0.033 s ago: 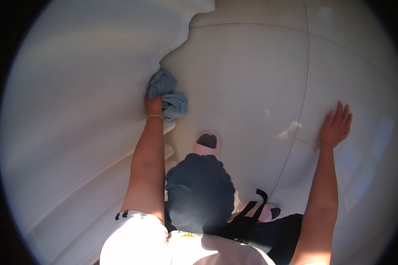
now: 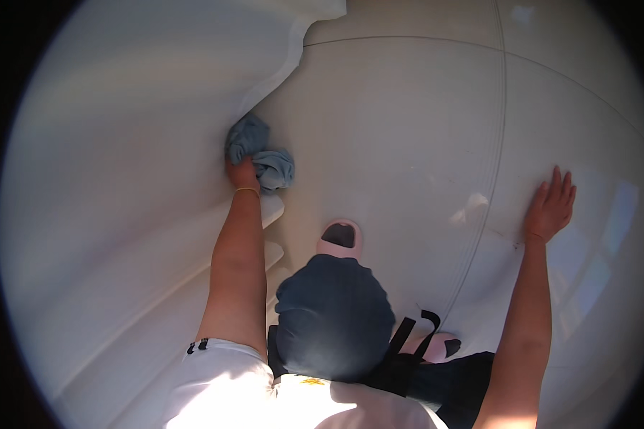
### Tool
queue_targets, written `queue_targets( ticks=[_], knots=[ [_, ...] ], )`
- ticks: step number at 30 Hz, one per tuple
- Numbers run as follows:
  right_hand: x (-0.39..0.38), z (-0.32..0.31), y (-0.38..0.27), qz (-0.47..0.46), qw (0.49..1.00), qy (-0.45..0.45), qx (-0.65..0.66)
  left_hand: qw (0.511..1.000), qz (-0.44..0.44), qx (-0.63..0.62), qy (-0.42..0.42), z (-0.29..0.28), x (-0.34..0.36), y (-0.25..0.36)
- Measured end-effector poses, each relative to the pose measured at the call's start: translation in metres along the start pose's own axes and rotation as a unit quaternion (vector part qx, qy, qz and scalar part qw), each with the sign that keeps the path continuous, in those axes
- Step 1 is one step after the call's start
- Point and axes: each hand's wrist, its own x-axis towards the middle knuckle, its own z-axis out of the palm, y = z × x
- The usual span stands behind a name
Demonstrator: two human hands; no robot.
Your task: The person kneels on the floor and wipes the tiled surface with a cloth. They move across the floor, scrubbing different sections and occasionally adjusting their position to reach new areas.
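A crumpled blue-grey cloth (image 2: pixel 274 170) is bunched in my left hand (image 2: pixel 241 174), at the foot of a white, curtain-like sheet (image 2: pixel 150 129). Part of the cloth sticks out beyond my fingers, toward the sheet's wavy lower edge, and another fold spills to the right onto the floor. The grip itself is partly covered by the fabric. Far to the right, my right hand (image 2: pixel 551 209) lies palm down on the pale, glossy floor (image 2: pixel 379 129) with its fingers stretched out. It holds nothing.
My bent knee in dark trousers (image 2: pixel 334 314) is low in the middle, with a pink slipper (image 2: pixel 339 247) in front of it. Another pink slipper (image 2: pixel 445 346) and black straps (image 2: pixel 402 334) lie to its right. Pale ledge-like edges (image 2: pixel 273 212) show beside my left forearm. Thin joint lines cross the floor.
My left hand and the cloth have shifted a little left, closer in against the white sheet. My right hand stays flat on the floor. The whole view has shifted slightly.
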Motion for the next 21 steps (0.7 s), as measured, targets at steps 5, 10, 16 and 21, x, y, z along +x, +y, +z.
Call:
queue_targets(
  ticks=[5,10,16,21],
  knots=[
    [-0.011,0.012,0.013,-0.024,1.000,0.004,0.005,0.965,0.139,0.182,0.129,0.030,0.049,-0.037],
    [-0.025,0.033,0.042,-0.051,0.999,-0.005,-0.006,0.967,0.122,0.196,0.105,0.040,0.078,-0.045],
    [-0.034,0.053,0.084,-0.063,0.997,-0.046,0.002,0.969,0.071,0.195,0.131,0.025,0.118,-0.088],
    [-0.021,0.062,0.116,-0.070,0.994,-0.082,-0.003,0.971,0.088,0.220,0.034,0.028,0.108,-0.079]
  ],
)
